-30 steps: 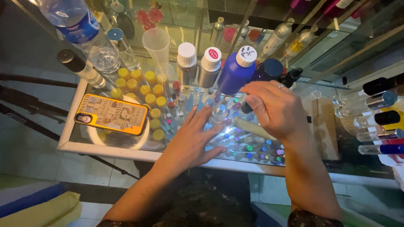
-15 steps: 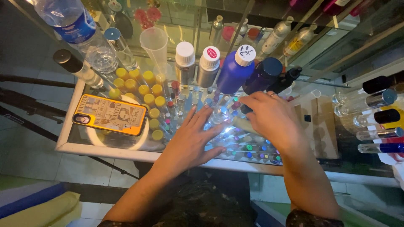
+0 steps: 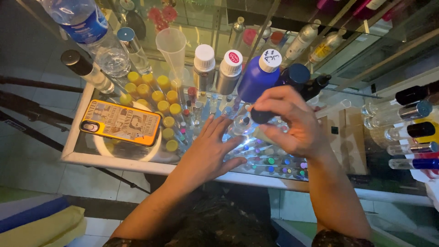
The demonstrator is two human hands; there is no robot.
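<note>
My left hand (image 3: pixel 211 152) lies flat, fingers spread, on a glass table (image 3: pixel 114 158) over rows of small coloured-cap vials (image 3: pixel 274 161). A small clear bottle (image 3: pixel 241 124) stands just past its fingertips. My right hand (image 3: pixel 292 122) hovers above the vials with thumb and fingers pinched on a small black cap (image 3: pixel 261 116). Directly behind the right hand stands a blue bottle with a white cap (image 3: pixel 257 77).
A phone in an orange case (image 3: pixel 121 121) lies at the left. Yellow-capped vials (image 3: pixel 157 98), a clear funnel cup (image 3: pixel 172 49), two silver bottles (image 3: pixel 217 68), a water bottle (image 3: pixel 93 34) and dark bottles (image 3: pixel 302 78) crowd the back. Spray bottles (image 3: pixel 407 132) lie at the right.
My right hand has lifted up from the vials and turned, now pinching the black cap. The left hand has stayed flat on the table.
</note>
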